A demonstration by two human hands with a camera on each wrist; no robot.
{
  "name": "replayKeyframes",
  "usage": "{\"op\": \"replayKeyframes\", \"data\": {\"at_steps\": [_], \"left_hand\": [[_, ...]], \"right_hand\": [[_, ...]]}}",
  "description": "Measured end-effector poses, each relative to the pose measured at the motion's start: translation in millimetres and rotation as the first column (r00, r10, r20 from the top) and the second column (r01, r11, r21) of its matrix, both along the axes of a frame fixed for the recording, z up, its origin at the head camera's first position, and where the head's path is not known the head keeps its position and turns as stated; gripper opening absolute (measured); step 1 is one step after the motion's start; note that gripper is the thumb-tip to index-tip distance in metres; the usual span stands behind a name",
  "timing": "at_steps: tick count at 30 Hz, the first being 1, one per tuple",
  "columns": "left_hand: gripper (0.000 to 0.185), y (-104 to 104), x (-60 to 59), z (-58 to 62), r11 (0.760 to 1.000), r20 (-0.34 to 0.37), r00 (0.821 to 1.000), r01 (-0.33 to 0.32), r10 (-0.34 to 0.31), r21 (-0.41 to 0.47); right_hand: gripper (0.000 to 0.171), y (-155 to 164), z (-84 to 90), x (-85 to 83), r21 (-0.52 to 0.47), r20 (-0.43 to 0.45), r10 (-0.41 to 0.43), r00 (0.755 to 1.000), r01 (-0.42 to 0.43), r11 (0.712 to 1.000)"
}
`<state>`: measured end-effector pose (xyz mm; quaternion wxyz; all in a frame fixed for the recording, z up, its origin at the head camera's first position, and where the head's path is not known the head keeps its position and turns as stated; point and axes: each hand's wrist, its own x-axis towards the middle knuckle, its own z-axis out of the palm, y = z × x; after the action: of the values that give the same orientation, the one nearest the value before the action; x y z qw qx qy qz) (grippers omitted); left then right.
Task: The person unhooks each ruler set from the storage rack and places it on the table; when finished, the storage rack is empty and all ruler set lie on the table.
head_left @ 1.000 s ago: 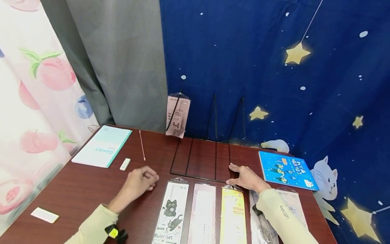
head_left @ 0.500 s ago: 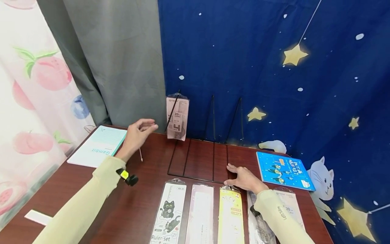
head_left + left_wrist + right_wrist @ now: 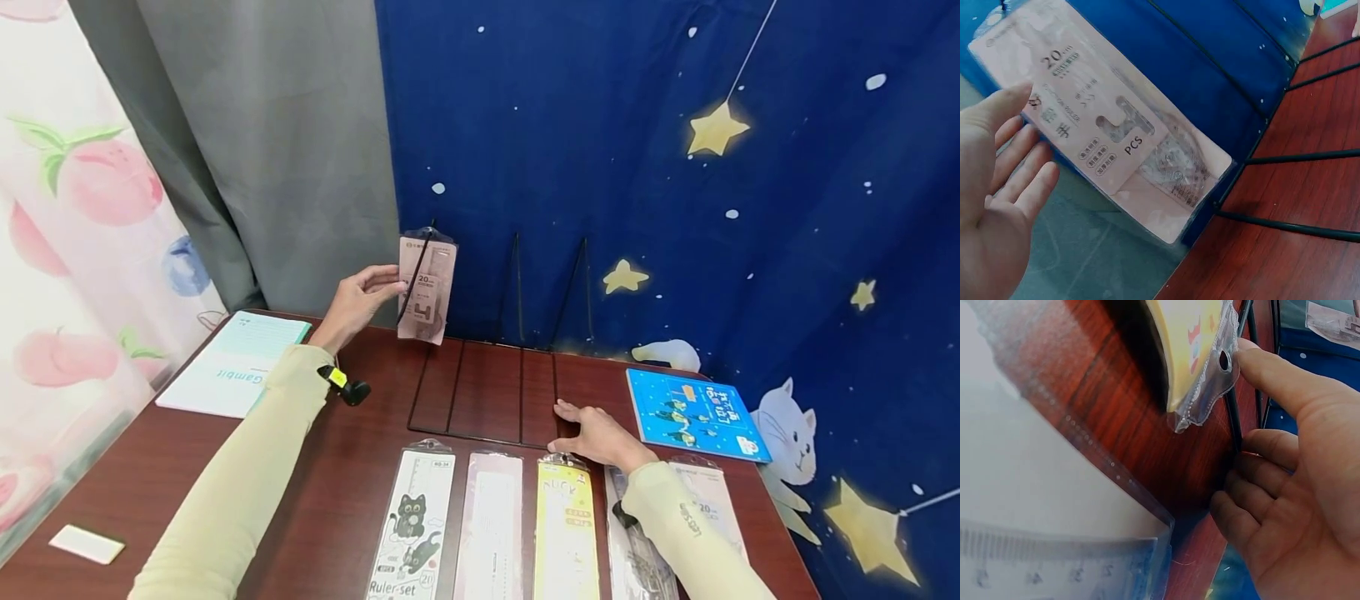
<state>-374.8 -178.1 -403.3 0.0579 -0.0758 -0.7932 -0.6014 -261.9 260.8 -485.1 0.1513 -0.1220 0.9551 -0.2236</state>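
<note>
A pink ruler-set packet (image 3: 427, 287) hangs from a prong of the black wire rack (image 3: 465, 437). My left hand (image 3: 360, 300) is at the packet's left edge. In the left wrist view its thumb overlaps the packet's face, while the other fingers (image 3: 1038, 187) extend loosely along the edge. My right hand (image 3: 596, 435) rests by the rack's front right corner. Its thumb touches the clear hanging tab (image 3: 1225, 359) of the yellow duck packet (image 3: 566, 525), and its other fingers are bent loosely near the rack wire.
Flat along the table front lie a black-cat ruler-set packet (image 3: 412, 525), a pale pink packet (image 3: 489, 525) and others partly under my right sleeve. A Gambit notebook (image 3: 217, 375), a blue book (image 3: 693, 417) and a white block (image 3: 86, 543) lie around. Curtains hang behind.
My left hand has risen from the table and moved up and right to the hanging packet. My right hand has stayed by the rack and yellow packet. The head view has shifted slightly.
</note>
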Motion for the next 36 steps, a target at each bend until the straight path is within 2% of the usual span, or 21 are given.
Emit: {"op": "replayKeyframes", "data": {"at_steps": [4, 9, 15, 19, 23, 28, 34, 36], "left_hand": [[0.048, 13, -5.5, -0.8, 0.999, -0.02, 0.999, 0.024, -0.025, -0.034], [0.035, 20, -6.0, -1.1, 0.997, -0.071, 0.997, 0.014, -0.019, -0.072], [0.033, 14, 2.1, -0.4, 0.995, -0.032, 0.999, 0.012, -0.016, -0.1], [0.038, 9, 11.9, -1.0, 0.992, 0.014, 0.999, 0.035, -0.034, -0.121], [0.041, 5, 24.7, -3.3, 0.992, 0.043, 0.997, 0.065, -0.061, -0.105], [0.041, 4, 44.2, -6.7, 0.993, 0.046, 0.994, 0.102, -0.099, -0.065], [0.04, 5, 66.4, -12.0, 0.993, 0.048, 0.994, 0.098, -0.095, -0.064], [0.039, 6, 75.3, -13.2, 0.994, 0.047, 0.994, 0.104, -0.102, -0.039]], "right_hand": [[0.083, 2, -0.5, -1.4, -0.007, -0.006, 0.009, 1.0, -0.009, 1.0], [0.084, 1, -2.2, -2.2, -0.014, -0.001, 0.002, 1.0, -0.002, 1.0], [0.084, 0, -1.0, -1.8, -0.007, -0.002, -0.004, 1.0, 0.004, 1.0], [0.084, 2, -0.2, -1.9, -0.006, 0.003, -0.002, 1.0, 0.002, 1.0], [0.084, 3, -0.2, -1.3, 0.001, 0.001, 0.011, 1.0, -0.011, 1.0], [0.084, 3, 0.7, -1.8, 0.004, 0.004, 0.007, 1.0, -0.007, 1.0], [0.085, 4, 0.2, -1.8, 0.012, 0.003, 0.01, 1.0, -0.01, 1.0], [0.085, 3, -0.2, -2.1, 0.015, 0.003, 0.015, 1.0, -0.015, 1.0]]}}
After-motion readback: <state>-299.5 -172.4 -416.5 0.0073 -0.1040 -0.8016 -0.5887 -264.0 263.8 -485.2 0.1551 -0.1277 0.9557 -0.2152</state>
